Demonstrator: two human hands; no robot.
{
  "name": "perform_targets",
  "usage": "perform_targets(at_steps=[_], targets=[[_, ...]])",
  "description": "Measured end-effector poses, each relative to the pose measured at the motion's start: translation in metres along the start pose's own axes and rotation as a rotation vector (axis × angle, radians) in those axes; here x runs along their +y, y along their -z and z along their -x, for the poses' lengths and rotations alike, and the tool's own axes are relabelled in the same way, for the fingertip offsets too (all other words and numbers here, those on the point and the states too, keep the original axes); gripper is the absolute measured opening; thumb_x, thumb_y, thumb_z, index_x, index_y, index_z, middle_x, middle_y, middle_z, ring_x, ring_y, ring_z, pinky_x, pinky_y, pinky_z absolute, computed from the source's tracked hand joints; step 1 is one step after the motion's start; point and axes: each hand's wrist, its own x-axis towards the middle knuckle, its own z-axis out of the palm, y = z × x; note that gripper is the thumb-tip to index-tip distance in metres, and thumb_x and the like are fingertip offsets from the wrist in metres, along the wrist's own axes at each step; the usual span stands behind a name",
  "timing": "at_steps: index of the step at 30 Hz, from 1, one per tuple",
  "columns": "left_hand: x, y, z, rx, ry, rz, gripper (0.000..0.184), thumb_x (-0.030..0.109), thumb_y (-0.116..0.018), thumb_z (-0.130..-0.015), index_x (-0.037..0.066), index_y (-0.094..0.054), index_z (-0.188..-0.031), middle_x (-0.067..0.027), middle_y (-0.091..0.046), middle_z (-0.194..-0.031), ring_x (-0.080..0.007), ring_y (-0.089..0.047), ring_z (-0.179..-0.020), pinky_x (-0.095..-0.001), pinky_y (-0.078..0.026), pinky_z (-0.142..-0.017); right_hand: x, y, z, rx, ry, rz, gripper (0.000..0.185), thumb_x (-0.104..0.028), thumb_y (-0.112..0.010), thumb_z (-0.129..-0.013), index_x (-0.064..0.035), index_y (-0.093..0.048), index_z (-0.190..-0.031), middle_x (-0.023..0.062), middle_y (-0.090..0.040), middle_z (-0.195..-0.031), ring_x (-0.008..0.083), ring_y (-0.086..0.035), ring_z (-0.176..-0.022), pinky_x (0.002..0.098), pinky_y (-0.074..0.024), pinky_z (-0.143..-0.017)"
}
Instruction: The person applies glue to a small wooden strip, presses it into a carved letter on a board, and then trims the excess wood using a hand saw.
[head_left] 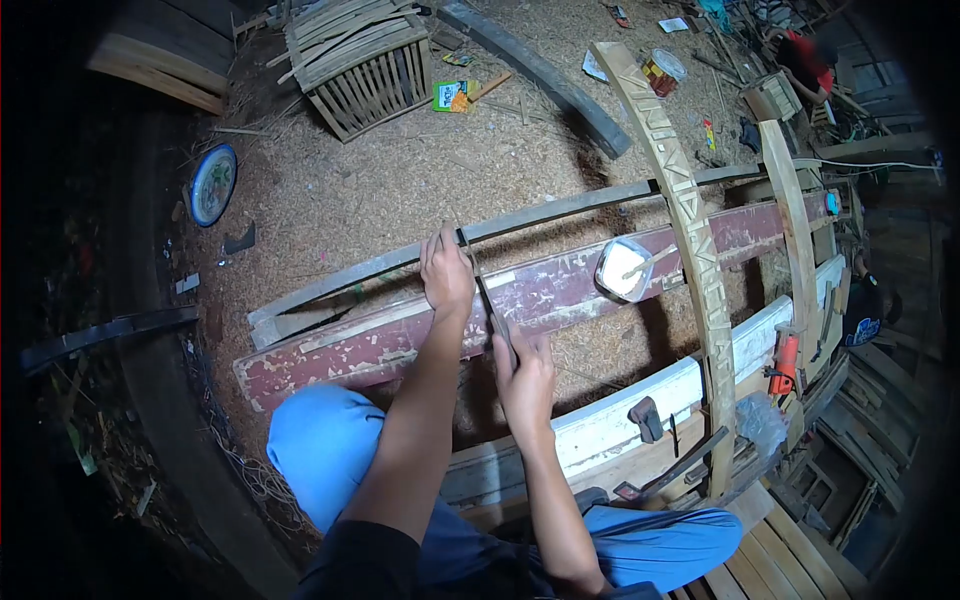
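Note:
My left hand point(447, 268) is closed over a long curved wooden strip point(555, 209), beside a small black piece on it. My right hand point(526, 380) is closed around the near end of a narrow dark blade-like tool point(486, 295). The tool slants away from me across the worn red board point(545, 292) and passes close to my left fingers; its exact kind is unclear. On the red board, right of my hands, stands a clear tub point(611, 281) of white material with a stick in it.
A carved curved beam point(690, 210) crosses the boards on the right. Nearer me lies a white-painted board point(600, 425) with a dark block point(646, 419). A red-orange power tool point(785, 362) sits farther right. A slatted crate point(365, 80) stands behind; a person in red point(808, 65) is far right.

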Motion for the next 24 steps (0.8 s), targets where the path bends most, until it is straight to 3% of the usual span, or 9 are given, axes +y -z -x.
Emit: perform_targets(at_steps=[6,8,12,17,24], targets=[[-0.001,-0.001,0.007,0.019,-0.014,0.005,0.046,0.002,-0.058,-0.087,0.003,-0.055,-0.133,-0.0195,-0.068,-0.121,-0.0319,-0.060,-0.122,-0.0446,-0.040,-0.115,0.004,0.036,0.064,-0.091,-0.235,-0.030,0.030,-0.019,-0.067,-0.097,-0.0025,-0.070,-0.122,0.0268,-0.061,-0.098,0.0451,-0.064,-0.084,0.0500,-0.0525,-0.075],[-0.001,-0.002,0.004,0.040,-0.040,-0.006,0.045,0.003,-0.059,-0.087,0.003,-0.055,-0.132,-0.0192,-0.068,-0.120,-0.0316,-0.060,-0.121,-0.0449,-0.040,-0.115,0.007,0.013,0.033,0.043,-0.017,-0.010,0.030,-0.020,-0.066,-0.098,-0.0042,-0.069,-0.123,0.0254,-0.061,-0.096,0.0452,-0.064,-0.085,0.0494,-0.0525,-0.074],[-0.004,-0.003,0.003,0.017,-0.002,0.021,0.043,0.003,-0.060,-0.088,0.003,-0.056,-0.130,-0.0195,-0.068,-0.119,-0.0334,-0.061,-0.118,-0.0453,-0.040,-0.114,-0.005,0.003,-0.004,-0.052,-0.037,0.003,0.030,-0.019,-0.063,-0.099,-0.0072,-0.067,-0.127,0.0256,-0.062,-0.097,0.0459,-0.064,-0.088,0.0493,-0.0525,-0.074],[0.000,0.001,0.002,-0.004,0.016,-0.001,0.042,0.003,-0.060,-0.088,0.003,-0.056,-0.130,-0.0187,-0.068,-0.119,-0.0342,-0.060,-0.119,-0.0441,-0.041,-0.113,0.008,0.034,0.070,-0.016,-0.159,-0.048,0.030,-0.019,-0.065,-0.098,-0.0078,-0.069,-0.125,0.0239,-0.062,-0.094,0.0424,-0.062,-0.079,0.0480,-0.0520,-0.073],[0.001,0.002,-0.001,0.002,0.008,0.044,0.044,0.003,-0.060,-0.088,0.002,-0.056,-0.132,-0.0200,-0.066,-0.123,-0.0359,-0.059,-0.121,-0.0436,-0.041,-0.114,-0.007,0.002,-0.001,-0.032,-0.054,-0.042,0.030,-0.021,-0.065,-0.099,-0.0097,-0.068,-0.126,0.0245,-0.059,-0.102,0.0449,-0.063,-0.081,0.0512,-0.0512,-0.072]])
